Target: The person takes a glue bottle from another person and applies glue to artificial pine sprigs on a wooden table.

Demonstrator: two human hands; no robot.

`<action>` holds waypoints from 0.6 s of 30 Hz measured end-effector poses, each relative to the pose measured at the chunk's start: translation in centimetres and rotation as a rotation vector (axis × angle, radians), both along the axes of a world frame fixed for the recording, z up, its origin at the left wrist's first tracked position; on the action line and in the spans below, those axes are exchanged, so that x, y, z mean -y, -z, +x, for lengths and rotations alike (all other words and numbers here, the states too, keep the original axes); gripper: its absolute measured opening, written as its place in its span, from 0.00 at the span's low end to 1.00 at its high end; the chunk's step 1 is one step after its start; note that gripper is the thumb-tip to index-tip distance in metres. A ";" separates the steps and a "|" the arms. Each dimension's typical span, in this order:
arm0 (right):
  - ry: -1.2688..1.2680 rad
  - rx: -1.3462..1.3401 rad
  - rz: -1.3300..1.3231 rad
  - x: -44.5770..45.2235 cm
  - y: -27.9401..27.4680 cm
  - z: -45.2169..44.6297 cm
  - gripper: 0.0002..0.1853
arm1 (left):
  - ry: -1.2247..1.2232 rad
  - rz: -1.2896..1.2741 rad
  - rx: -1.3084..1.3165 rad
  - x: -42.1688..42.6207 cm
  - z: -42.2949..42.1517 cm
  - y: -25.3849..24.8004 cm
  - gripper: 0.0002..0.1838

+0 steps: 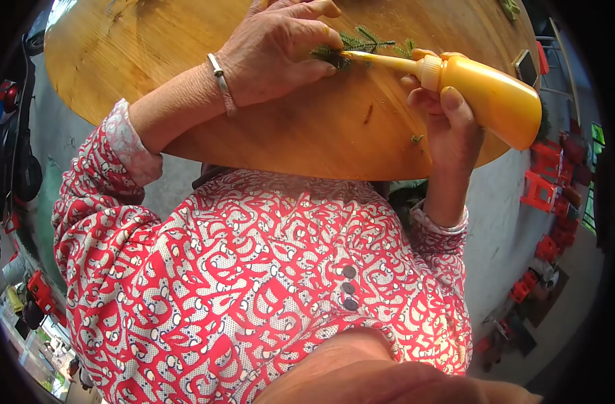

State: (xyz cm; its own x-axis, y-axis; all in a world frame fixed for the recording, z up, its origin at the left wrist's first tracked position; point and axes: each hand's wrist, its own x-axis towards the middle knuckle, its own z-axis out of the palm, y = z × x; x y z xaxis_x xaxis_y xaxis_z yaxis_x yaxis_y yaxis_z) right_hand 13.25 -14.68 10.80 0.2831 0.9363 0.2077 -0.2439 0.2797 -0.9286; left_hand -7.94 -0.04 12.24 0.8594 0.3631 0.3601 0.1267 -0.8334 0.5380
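My left hand [277, 54], with a metal bangle at its wrist, is pinched around the near end of a green needle sprig [367, 40] just above the table. In my right hand [455, 124] a yellow squeeze bottle [496, 97] lies tilted, its long thin nozzle pointing left. The nozzle's tip reaches the sprig beside my left fingertips, and yellow matter shows there. Whether the tip touches the sprig or only meets it in the line of sight, I cannot tell. My left fingers partly hide the sprig's held end.
The round wooden table [301, 138] fills the upper view. On it lie a brown fragment [368, 114] and a small green bit [416, 139]. A dark-edged flat object [525, 69] sits at its right edge. Red plastic stools [541, 192] stand on the floor at right.
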 end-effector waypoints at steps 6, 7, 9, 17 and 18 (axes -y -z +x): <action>0.026 -0.014 -0.002 0.3 -0.3 -0.2 0.18 | 0.008 -0.032 -0.016 0.1 0.1 0.0 0.14; 0.027 -0.018 0.001 0.3 -0.3 -0.2 0.17 | 0.006 -0.034 -0.021 0.1 0.2 0.0 0.14; 0.007 0.104 -0.039 0.5 -0.1 0.3 0.24 | 0.026 -0.026 0.023 -0.3 0.1 0.7 0.14; 0.006 0.012 0.019 0.1 -0.4 -0.5 0.17 | -0.005 -0.040 -0.028 0.2 0.1 0.1 0.15; -0.001 0.006 0.013 0.1 -0.4 -0.4 0.16 | -0.007 -0.042 -0.030 0.2 0.1 0.2 0.15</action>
State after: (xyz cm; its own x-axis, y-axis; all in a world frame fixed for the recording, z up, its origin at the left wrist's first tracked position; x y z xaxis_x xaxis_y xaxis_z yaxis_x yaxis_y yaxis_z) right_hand 12.89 -14.81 11.18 0.2804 0.9339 0.2221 -0.2384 0.2918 -0.9263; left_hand -7.88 -0.24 12.07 0.8668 0.3835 0.3189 0.1488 -0.8091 0.5685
